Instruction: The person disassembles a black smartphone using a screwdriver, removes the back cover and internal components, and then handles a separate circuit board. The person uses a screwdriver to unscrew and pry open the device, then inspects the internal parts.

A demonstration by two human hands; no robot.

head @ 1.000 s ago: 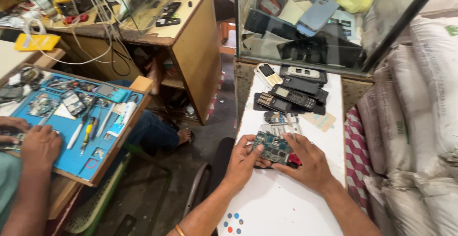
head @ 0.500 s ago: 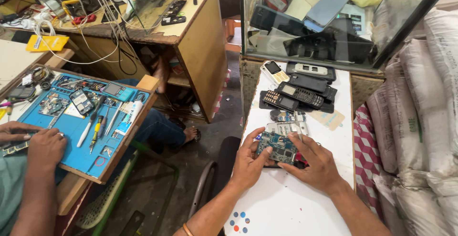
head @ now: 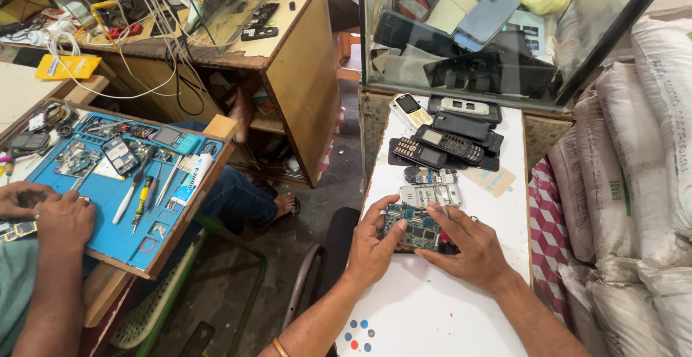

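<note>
Circuit board [head: 418,228] on the table [head: 432,314] between left hand [head: 373,245] and right hand [head: 472,252], keypad [head: 430,195] just behind it, phones [head: 443,140] farther back, glass case [head: 497,32] behind those, sacks [head: 634,184] right, co-worker's mat [head: 115,198] left.

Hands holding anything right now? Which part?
Both hands, left hand and right hand, pinch the blue-green phone circuit board by its left and right edges, resting on the white table.

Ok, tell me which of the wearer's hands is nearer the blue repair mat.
Left. The left hand rests on the circuit board's left edge, toward the blue mat; the right hand is on the board's far side.
</note>
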